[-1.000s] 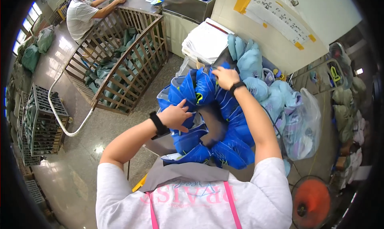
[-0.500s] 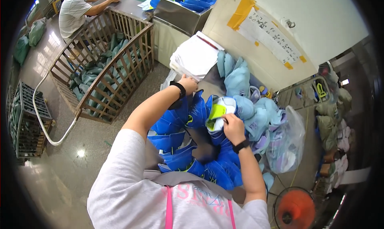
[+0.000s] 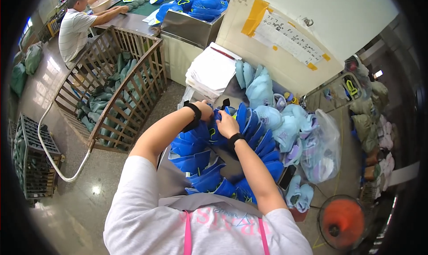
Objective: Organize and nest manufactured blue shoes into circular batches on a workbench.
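Note:
A ring of dark blue caps (image 3: 263, 148) lies stacked edge to edge on the work surface in front of me. My left hand (image 3: 204, 109) and my right hand (image 3: 226, 124) are close together at the far left part of the ring, both gripping dark blue caps there. Each wrist wears a black band. Light blue caps (image 3: 261, 89) are piled just behind the ring, beside a stack of white sheets (image 3: 211, 72).
A wooden slatted crate (image 3: 117, 88) with grey-green fabric stands to the left. Another person in a striped shirt (image 3: 76, 25) sits at a far table. A clear plastic bag of caps (image 3: 323, 148) lies at right, an orange fan (image 3: 343, 221) below it, a wire crate (image 3: 31, 159) at far left.
My left hand reached to the far side of the ring. My right hand came back from the light blue pile, let go of a cap with a yellow-green mark, and joined the left.

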